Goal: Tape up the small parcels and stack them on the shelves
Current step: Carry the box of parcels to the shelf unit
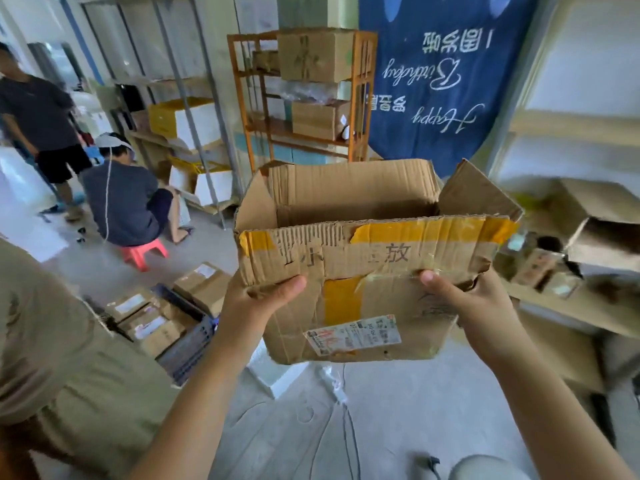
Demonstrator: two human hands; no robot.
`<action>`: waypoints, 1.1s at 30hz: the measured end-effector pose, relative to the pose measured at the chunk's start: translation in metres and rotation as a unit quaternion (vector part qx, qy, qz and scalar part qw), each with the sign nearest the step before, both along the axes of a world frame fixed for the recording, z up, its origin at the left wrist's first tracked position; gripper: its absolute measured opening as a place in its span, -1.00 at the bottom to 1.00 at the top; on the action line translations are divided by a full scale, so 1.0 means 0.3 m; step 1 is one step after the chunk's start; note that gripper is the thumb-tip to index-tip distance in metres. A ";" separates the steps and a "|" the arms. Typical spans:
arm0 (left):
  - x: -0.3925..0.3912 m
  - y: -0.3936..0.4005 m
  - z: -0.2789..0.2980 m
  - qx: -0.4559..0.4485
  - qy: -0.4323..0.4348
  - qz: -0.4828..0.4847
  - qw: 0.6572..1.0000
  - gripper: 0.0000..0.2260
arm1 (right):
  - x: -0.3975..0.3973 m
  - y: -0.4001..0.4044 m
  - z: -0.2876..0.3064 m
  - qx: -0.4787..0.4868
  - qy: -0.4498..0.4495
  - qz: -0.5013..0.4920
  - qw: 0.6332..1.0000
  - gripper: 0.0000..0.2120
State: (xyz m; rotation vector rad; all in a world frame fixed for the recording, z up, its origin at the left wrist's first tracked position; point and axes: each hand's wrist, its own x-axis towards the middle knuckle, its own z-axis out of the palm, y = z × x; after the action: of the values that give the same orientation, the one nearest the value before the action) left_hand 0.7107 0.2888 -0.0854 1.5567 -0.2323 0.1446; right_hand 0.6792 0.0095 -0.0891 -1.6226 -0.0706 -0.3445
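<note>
Worn, open-topped brown corrugated cardboard box with yellow tape remnants, held aloft before the person, left hand and right hand each gripping the near wall; apparently light, soft, tear-prone; best supported underneath.

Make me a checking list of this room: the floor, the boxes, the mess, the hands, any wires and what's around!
Surface: grey concrete floor, no table in use.
Job's things: open worn cardboard box held up in the air, flaps up, old yellow tape, label on the front; small parcels lie on the floor to the left.
Clutter: white foam slab on the floor under the box; loose boxes on the right.
Hands: left hand and right hand grip the box's front, thumbs on top.
Cables: thin cord across the floor.
Surroundings: orange shelf with boxes, blue banner, person on a pink stool.
</note>
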 end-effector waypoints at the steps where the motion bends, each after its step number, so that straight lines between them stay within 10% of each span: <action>1: 0.032 -0.020 -0.005 0.006 -0.003 -0.012 1.000 -0.62 | 0.013 -0.018 -0.004 0.005 -0.002 -0.011 1.000 -0.18; 7: 0.293 -0.191 -0.030 0.041 0.014 -0.074 0.996 -0.80 | 0.183 -0.164 -0.044 0.037 0.000 -0.059 0.998 -0.48; 13: 0.601 -0.361 0.005 0.026 -0.028 -0.113 0.993 -0.48 | 0.379 -0.317 -0.040 0.051 -0.009 -0.103 0.993 -0.46; 26: 1.057 -0.696 0.012 0.002 -0.046 -0.263 0.964 -0.70 | 0.646 -0.534 -0.010 0.041 -0.023 -0.231 0.972 -0.17; 33: 1.324 -0.882 0.008 -0.013 -0.028 -0.347 0.937 -0.52 | 0.765 -0.599 -0.007 0.046 -0.038 -0.319 0.946 -0.41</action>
State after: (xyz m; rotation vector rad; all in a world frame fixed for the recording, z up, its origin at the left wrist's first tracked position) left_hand 1.1078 0.0242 -0.0831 1.3617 -0.8041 -0.3631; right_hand 0.9085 -0.1703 -0.0912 -1.5064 0.4176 -0.8952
